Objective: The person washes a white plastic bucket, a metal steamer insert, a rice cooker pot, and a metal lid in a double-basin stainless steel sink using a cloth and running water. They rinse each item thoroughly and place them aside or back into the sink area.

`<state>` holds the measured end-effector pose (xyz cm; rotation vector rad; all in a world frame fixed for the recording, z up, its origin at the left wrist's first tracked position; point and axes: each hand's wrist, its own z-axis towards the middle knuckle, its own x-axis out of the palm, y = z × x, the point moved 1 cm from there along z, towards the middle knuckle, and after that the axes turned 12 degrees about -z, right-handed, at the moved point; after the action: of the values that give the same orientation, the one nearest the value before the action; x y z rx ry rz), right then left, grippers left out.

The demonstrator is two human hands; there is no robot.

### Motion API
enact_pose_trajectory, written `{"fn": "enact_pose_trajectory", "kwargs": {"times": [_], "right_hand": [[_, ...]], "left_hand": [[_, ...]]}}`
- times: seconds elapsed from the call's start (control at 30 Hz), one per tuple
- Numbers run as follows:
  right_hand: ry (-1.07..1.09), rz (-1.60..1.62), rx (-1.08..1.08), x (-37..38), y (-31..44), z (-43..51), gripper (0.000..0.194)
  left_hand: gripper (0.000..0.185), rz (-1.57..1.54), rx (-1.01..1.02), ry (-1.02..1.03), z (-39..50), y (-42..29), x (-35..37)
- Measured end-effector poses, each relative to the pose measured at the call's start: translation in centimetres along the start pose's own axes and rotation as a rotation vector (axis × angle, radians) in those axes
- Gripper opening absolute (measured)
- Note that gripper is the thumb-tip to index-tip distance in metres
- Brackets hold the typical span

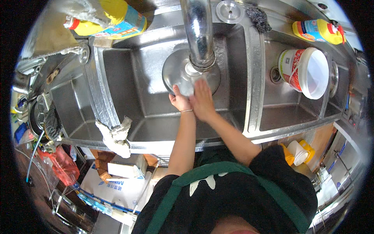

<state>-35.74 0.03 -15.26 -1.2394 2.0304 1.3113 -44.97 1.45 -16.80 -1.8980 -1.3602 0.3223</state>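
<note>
My left hand (pixel 180 101) is over the sink basin (pixel 166 122), with its thumb raised and a thin band at the wrist. Against it lies my right hand (pixel 203 102), fingers stretched out and blurred by motion. Neither hand visibly grips anything. Just beyond and below them is a round metal vessel (pixel 172 70) in the basin; the hands cover part of its near edge. Above the vessel hangs a thick metal faucet spout (pixel 200 35). White water (pixel 191 70) shows below its mouth.
A white plastic bucket (pixel 317 73) lies tilted in the right basin. Yellow bottles (pixel 137 23) (pixel 318 30) stand behind the sink. A steel-wool scourer (pixel 258 19) and a round metal strainer (pixel 230 11) sit at the back. A crumpled white cloth (pixel 115 137) drapes over the front edge.
</note>
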Motion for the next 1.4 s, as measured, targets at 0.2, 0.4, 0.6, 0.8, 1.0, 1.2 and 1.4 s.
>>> {"fn": "enact_pose_trajectory", "kwargs": {"times": [0.2,0.4,0.6,0.8,1.0,1.2,1.4], "right_hand": [[-0.013,-0.271,0.009,1.3,-5.0,7.0,0.055],[0.019,0.004,-0.020,1.8,-4.8,1.5,0.053],[0.001,0.260,-0.092,2.9,-8.2,11.4,0.054],[0.039,-0.140,-0.910,2.4,3.3,14.5,0.049],[-0.047,0.096,-0.732,-0.4,4.7,14.5,0.054],[-0.089,0.143,-0.121,0.1,-6.8,20.3,0.041],[-0.112,-0.031,-0.314,-2.6,0.9,15.6,0.042]], "left_hand": [[0.034,-0.016,-0.046,0.082,0.6,-0.5,-0.9],[0.062,0.010,-0.042,0.127,2.6,-1.7,-1.1],[0.028,0.154,-0.325,0.379,5.5,-3.9,-1.7],[0.032,-0.045,-0.236,0.482,7.2,-3.6,-0.7],[0.020,0.018,0.073,0.537,5.7,-2.5,0.8],[0.023,0.132,0.105,0.513,2.7,-2.4,0.4],[0.052,0.150,-0.112,0.737,1.1,-2.9,0.3]]}}
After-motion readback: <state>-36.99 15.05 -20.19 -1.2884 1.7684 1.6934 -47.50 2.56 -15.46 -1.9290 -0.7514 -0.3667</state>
